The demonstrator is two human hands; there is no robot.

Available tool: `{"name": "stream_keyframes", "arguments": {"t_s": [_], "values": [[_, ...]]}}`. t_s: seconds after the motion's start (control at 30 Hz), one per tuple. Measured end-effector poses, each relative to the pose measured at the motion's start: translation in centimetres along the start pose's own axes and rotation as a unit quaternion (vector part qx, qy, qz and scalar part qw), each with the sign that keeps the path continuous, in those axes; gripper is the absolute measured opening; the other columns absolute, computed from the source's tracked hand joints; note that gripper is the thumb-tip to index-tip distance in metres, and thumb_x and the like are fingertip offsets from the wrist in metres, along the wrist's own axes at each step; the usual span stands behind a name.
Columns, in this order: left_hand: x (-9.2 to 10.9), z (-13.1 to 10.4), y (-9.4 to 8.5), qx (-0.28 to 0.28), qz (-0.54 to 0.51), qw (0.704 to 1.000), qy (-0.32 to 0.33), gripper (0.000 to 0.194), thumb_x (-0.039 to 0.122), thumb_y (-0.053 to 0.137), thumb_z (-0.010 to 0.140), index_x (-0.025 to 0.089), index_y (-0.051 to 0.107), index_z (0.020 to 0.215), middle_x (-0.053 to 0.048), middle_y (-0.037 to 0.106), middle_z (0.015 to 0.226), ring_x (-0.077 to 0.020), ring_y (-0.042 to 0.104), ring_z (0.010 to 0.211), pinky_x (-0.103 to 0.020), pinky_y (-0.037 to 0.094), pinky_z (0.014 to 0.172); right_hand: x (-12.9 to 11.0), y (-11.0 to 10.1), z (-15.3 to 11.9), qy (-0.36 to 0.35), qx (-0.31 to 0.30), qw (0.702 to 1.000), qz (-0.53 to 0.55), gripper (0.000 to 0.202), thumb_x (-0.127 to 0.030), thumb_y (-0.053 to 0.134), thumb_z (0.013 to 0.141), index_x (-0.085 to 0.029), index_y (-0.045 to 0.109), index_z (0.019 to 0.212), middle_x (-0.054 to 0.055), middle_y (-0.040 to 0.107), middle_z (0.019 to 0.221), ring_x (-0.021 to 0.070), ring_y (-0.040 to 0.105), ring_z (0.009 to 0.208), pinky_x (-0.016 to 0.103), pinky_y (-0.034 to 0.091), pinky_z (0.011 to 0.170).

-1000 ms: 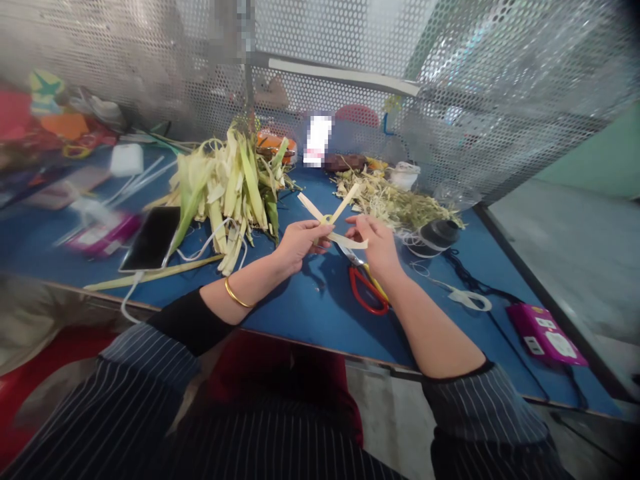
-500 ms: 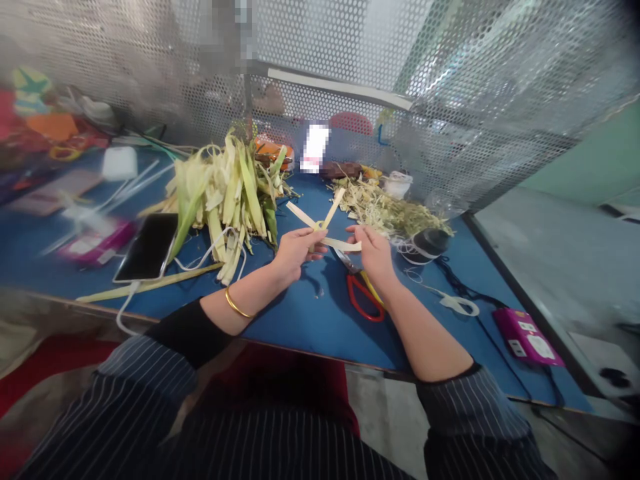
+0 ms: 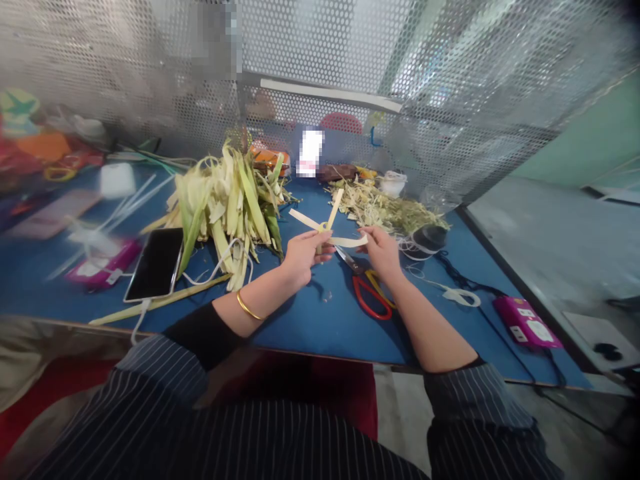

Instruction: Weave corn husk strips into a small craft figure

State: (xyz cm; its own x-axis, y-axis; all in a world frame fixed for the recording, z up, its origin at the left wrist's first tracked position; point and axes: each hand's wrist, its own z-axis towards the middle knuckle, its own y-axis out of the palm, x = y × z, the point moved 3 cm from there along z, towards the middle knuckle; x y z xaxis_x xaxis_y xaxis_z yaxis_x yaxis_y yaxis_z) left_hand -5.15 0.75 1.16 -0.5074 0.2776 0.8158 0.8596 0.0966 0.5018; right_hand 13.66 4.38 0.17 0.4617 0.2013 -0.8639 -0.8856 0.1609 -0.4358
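Pale corn husk strips (image 3: 336,205) cross one another in a small woven knot, with several ends sticking out. My left hand (image 3: 306,253) is closed on the crossing, pinching it between thumb and fingers. At the free end of the strip that points right, my right hand (image 3: 381,252) pinches with its fingertips. Below the hands, scissors (image 3: 373,298) with red and yellow handles lie on the blue table (image 3: 310,327), blades toward the husk strips.
A heap of corn husks (image 3: 235,200) lies left of the hands, shredded scraps (image 3: 390,207) to the right. A phone (image 3: 155,263) on a cable, a black spool (image 3: 429,240), a purple power strip (image 3: 527,321) and a perforated metal screen (image 3: 320,53) surround the work.
The view has shifted slightly. My right hand has slid outward to the tip of the right-hand strip, which now bends in a shallow curve. My left hand keeps its pinch.
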Motion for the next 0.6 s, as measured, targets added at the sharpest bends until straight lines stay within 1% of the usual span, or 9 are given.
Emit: {"name": "stream_keyframes", "arguments": {"t_s": [0.17, 0.27, 0.37, 0.43, 0.5, 0.6], "values": [[-0.4, -0.2, -0.5, 0.011, 0.0, 1.0, -0.021, 0.01, 0.019, 0.072, 0.076, 0.01, 0.067, 0.081, -0.004, 0.067, 0.068, -0.0092, 0.062, 0.056, -0.021, 0.048, 0.052, -0.5, 1.0, -0.7, -0.01, -0.035, 0.998, -0.044, 0.024, -0.038, 0.054, 0.081, -0.019, 0.064, 0.092, -0.001, 0.064, 0.064, 0.0166, 0.062, 0.058, 0.031, 0.046, 0.066], [-0.2, -0.1, -0.8, 0.013, 0.008, 1.0, -0.011, 0.011, 0.018, 0.072, 0.075, 0.01, 0.067, 0.08, -0.003, 0.065, 0.066, -0.0094, 0.062, 0.055, -0.02, 0.048, 0.051, -0.6, 1.4, -1.1, 0.001, -0.052, 0.998, -0.044, 0.022, -0.034, 0.053, 0.08, -0.019, 0.063, 0.093, -0.001, 0.065, 0.065, 0.0161, 0.062, 0.059, 0.03, 0.046, 0.063], [0.1, 0.1, -1.1, 0.016, 0.009, 1.0, 0.002, 0.013, 0.018, 0.071, 0.076, 0.01, 0.068, 0.085, -0.003, 0.066, 0.068, -0.0088, 0.063, 0.056, -0.019, 0.048, 0.051, -0.5, 1.7, -1.3, 0.012, -0.061, 0.997, -0.038, 0.022, -0.033, 0.055, 0.077, -0.019, 0.063, 0.093, -0.001, 0.066, 0.067, 0.0144, 0.059, 0.055, 0.028, 0.044, 0.059], [0.2, 0.1, -1.2, 0.017, 0.001, 1.0, -0.002, 0.014, 0.018, 0.072, 0.076, 0.01, 0.069, 0.087, -0.003, 0.067, 0.069, -0.0088, 0.063, 0.057, -0.019, 0.048, 0.052, -0.5, 1.7, -1.4, -0.002, -0.068, 0.996, -0.059, 0.023, -0.036, 0.057, 0.077, -0.019, 0.063, 0.093, -0.001, 0.065, 0.066, 0.0138, 0.056, 0.054, 0.027, 0.043, 0.057], [0.3, 0.1, -1.2, 0.014, -0.01, 1.0, -0.01, 0.014, 0.019, 0.072, 0.076, 0.01, 0.069, 0.088, -0.003, 0.067, 0.069, -0.0086, 0.064, 0.057, -0.018, 0.049, 0.052, -0.7, 1.8, -1.6, -0.036, -0.071, 0.992, -0.101, 0.023, -0.038, 0.059, 0.078, -0.02, 0.063, 0.092, -0.001, 0.065, 0.069, 0.014, 0.056, 0.058, 0.026, 0.041, 0.059], [0.4, -0.1, -1.1, 0.001, -0.02, 0.999, -0.028, 0.014, 0.019, 0.071, 0.077, 0.011, 0.07, 0.088, -0.004, 0.069, 0.071, -0.0087, 0.064, 0.058, -0.019, 0.049, 0.053, -0.9, 1.9, -1.8, -0.068, -0.07, 0.983, -0.155, 0.021, -0.037, 0.058, 0.08, -0.021, 0.064, 0.092, 0.0, 0.067, 0.073, 0.0148, 0.056, 0.063, 0.027, 0.04, 0.063]]}}
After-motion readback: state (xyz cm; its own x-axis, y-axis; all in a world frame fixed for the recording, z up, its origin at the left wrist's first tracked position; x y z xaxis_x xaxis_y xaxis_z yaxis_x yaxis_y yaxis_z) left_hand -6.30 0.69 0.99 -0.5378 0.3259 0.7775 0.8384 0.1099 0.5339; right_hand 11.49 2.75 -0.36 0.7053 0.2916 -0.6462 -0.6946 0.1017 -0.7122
